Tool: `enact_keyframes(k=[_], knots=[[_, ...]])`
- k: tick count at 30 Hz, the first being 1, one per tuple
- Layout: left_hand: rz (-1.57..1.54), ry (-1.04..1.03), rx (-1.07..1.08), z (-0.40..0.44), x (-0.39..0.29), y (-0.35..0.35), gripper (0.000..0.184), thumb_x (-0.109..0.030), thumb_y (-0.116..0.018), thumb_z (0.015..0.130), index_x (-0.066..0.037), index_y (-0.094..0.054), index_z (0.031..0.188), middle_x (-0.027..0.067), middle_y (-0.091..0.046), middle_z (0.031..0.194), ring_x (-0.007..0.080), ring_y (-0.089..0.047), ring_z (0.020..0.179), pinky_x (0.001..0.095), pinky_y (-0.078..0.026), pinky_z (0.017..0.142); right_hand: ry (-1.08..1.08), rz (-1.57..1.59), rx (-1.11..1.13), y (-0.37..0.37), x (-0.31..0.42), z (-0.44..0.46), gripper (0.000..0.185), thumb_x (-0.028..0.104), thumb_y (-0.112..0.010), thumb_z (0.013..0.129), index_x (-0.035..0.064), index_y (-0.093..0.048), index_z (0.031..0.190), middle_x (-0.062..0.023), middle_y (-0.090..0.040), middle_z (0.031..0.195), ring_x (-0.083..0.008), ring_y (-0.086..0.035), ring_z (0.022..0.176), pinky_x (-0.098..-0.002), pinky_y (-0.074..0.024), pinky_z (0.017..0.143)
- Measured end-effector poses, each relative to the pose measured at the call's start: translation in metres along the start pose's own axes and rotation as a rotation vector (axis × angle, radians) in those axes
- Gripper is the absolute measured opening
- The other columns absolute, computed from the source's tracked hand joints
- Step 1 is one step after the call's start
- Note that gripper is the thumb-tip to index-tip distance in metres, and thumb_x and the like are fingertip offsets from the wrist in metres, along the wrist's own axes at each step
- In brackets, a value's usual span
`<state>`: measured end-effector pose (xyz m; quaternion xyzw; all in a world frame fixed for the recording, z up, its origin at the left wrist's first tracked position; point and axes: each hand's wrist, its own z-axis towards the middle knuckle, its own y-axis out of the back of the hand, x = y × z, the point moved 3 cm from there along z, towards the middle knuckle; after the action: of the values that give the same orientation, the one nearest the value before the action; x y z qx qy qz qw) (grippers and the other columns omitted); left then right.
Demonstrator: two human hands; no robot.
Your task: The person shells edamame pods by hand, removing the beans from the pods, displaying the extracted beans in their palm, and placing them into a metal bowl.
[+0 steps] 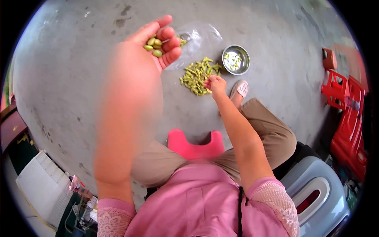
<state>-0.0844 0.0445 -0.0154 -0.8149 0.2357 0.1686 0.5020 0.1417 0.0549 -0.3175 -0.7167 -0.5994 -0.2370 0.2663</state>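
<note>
Raised close to the camera, my left hand point(169, 44) is cupped palm up, with several shelled green beans point(157, 53) lying in it. My right hand point(217, 85) is low at the right edge of a pile of green bean pods point(193, 81) on the floor. Its fingers are pinched together, and what they hold, if anything, cannot be made out. To the right of the pile stands a round steel bowl point(247, 63) with some green beans point(233, 60) inside. Behind the pods lies a clear plastic bag point(203, 37), with more pods showing near my left fingers.
A pink plastic stool point(189, 149) is between my legs, and my shoe point(239, 89) rests near the bowl. Red plastic stools point(336, 90) stand at the right. A grey-blue plastic object point(316, 183) is beside my right arm. White stacked sheets point(43, 185) lie at the lower left.
</note>
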Motion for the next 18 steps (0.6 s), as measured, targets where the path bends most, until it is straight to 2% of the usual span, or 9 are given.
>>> enact_keyframes(k=[2, 5, 9, 11, 12, 14, 15, 18], knots=[[-0.007, -0.016, 0.066, 0.001, 0.005, -0.007, 0.029, -0.011, -0.043, 0.085, 0.004, -0.044, 0.110, 0.0081, -0.055, 0.083, 0.0188, -0.055, 0.078, 0.0301, -0.050, 0.070, -0.075, -0.094, -0.126, 0.041, -0.012, 0.006, 0.009, 0.008, -0.051, 0.079, -0.0008, -0.052, 0.079, -0.0082, -0.054, 0.066, -0.0157, -0.055, 0.053, -0.0268, -0.0499, 0.044], [0.015, 0.023, 0.051, -0.001, 0.015, -0.016, 0.029, -0.011, -0.042, 0.086, 0.005, -0.043, 0.110, 0.0089, -0.055, 0.084, 0.0206, -0.054, 0.082, 0.0313, -0.049, 0.073, -0.133, -0.145, -0.210, 0.080, -0.028, 0.011, 0.009, 0.008, -0.050, 0.078, -0.0005, -0.053, 0.079, -0.0078, -0.055, 0.064, -0.0162, -0.056, 0.053, -0.0272, -0.0498, 0.045], [0.066, 0.083, 0.014, 0.001, 0.026, -0.024, 0.029, -0.011, -0.038, 0.087, 0.004, -0.042, 0.112, 0.0086, -0.054, 0.085, 0.0206, -0.054, 0.082, 0.0301, -0.049, 0.073, -0.161, -0.382, -0.164, 0.081, -0.040, 0.014, 0.013, 0.012, -0.055, 0.074, -0.0004, -0.055, 0.079, -0.0087, -0.055, 0.061, -0.0153, -0.057, 0.054, -0.0277, -0.0486, 0.045], [0.060, 0.102, 0.019, 0.002, 0.029, -0.027, 0.029, -0.011, -0.037, 0.087, 0.003, -0.041, 0.113, 0.0082, -0.052, 0.085, 0.0199, -0.053, 0.080, 0.0297, -0.049, 0.071, -0.064, -0.830, -0.047, 0.068, -0.046, 0.018, 0.020, 0.018, -0.059, 0.071, 0.0000, -0.057, 0.080, -0.0117, -0.057, 0.058, -0.0212, -0.059, 0.057, -0.0323, -0.0483, 0.051], [0.052, 0.113, 0.030, 0.002, 0.030, -0.028, 0.030, -0.012, -0.037, 0.088, 0.002, -0.040, 0.114, 0.0078, -0.051, 0.085, 0.0192, -0.052, 0.078, 0.0293, -0.049, 0.069, -0.074, -0.826, -0.046, 0.064, -0.050, 0.019, 0.020, 0.018, -0.059, 0.071, 0.0000, -0.057, 0.080, -0.0117, -0.057, 0.058, -0.0212, -0.059, 0.057, -0.0323, -0.0483, 0.051], [0.066, 0.128, 0.028, 0.003, 0.030, -0.031, 0.030, -0.012, -0.036, 0.088, 0.002, -0.038, 0.115, 0.0076, -0.050, 0.085, 0.0186, -0.051, 0.077, 0.0289, -0.048, 0.067, 0.208, -1.163, -0.043, 0.051, -0.049, 0.022, 0.025, 0.024, -0.060, 0.070, 0.0015, -0.059, 0.080, -0.0132, -0.060, 0.069, -0.0234, -0.059, 0.063, -0.0316, -0.0477, 0.059], [0.076, 0.134, 0.033, 0.003, 0.030, -0.031, 0.031, -0.013, -0.036, 0.088, 0.001, -0.037, 0.115, 0.0075, -0.049, 0.084, 0.0180, -0.050, 0.075, 0.0286, -0.048, 0.066, 0.354, -1.236, -0.120, 0.045, -0.050, 0.021, 0.028, 0.027, -0.061, 0.069, 0.0019, -0.059, 0.080, -0.0161, -0.060, 0.073, -0.0291, -0.058, 0.070, -0.0351, -0.0455, 0.068], [0.066, 0.154, 0.025, 0.004, 0.030, -0.033, 0.031, -0.013, -0.036, 0.087, 0.001, -0.037, 0.115, 0.0079, -0.049, 0.084, 0.0176, -0.049, 0.075, 0.0279, -0.048, 0.064, 0.366, -1.373, -0.202, 0.035, -0.050, 0.023, 0.026, 0.026, -0.060, 0.069, 0.0013, -0.058, 0.077, -0.0161, -0.060, 0.075, -0.0293, -0.057, 0.077, -0.0363, -0.0444, 0.072]])
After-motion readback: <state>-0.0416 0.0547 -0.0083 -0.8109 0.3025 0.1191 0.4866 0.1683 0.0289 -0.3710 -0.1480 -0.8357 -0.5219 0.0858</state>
